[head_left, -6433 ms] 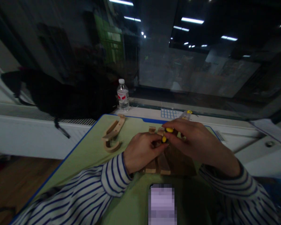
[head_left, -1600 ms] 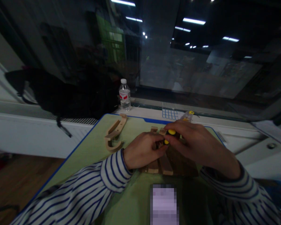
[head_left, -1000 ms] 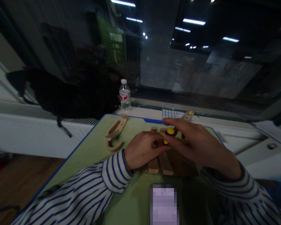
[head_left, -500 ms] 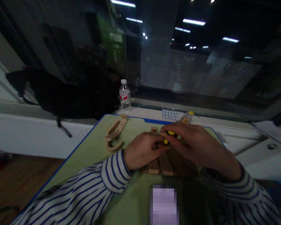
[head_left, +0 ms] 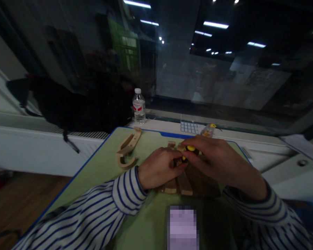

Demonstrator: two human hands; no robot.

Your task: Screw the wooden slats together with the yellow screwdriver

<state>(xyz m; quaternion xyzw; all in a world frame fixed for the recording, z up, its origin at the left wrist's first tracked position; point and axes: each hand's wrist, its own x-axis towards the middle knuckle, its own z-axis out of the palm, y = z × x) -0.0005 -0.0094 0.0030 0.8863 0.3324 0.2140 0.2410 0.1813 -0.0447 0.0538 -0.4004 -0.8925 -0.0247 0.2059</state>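
Small yellow-and-black pieces (head_left: 190,148) show between my two hands, above the wooden parts; their exact shape is unclear. My left hand (head_left: 160,166) has its fingers closed at the lower piece, its thumb and forefinger nearly meeting. My right hand (head_left: 216,159) pinches the upper yellow-and-black piece from the right. Beneath both hands lie wooden slats (head_left: 184,184) on a brown wooden board (head_left: 205,182). Curved light wooden pieces (head_left: 130,144) rest at the left of the green table.
The green table (head_left: 94,177) has a blue edge. Behind it, on the sill, stand a water bottle (head_left: 139,107) and a clear bag (head_left: 208,130) with yellow items. A black bag (head_left: 80,104) lies at the left. A blurred phone-like object (head_left: 183,227) is near the front.
Both hands stay at nearly the same spot. The fingers have shifted slightly, and less of the lower yellow piece shows between them.
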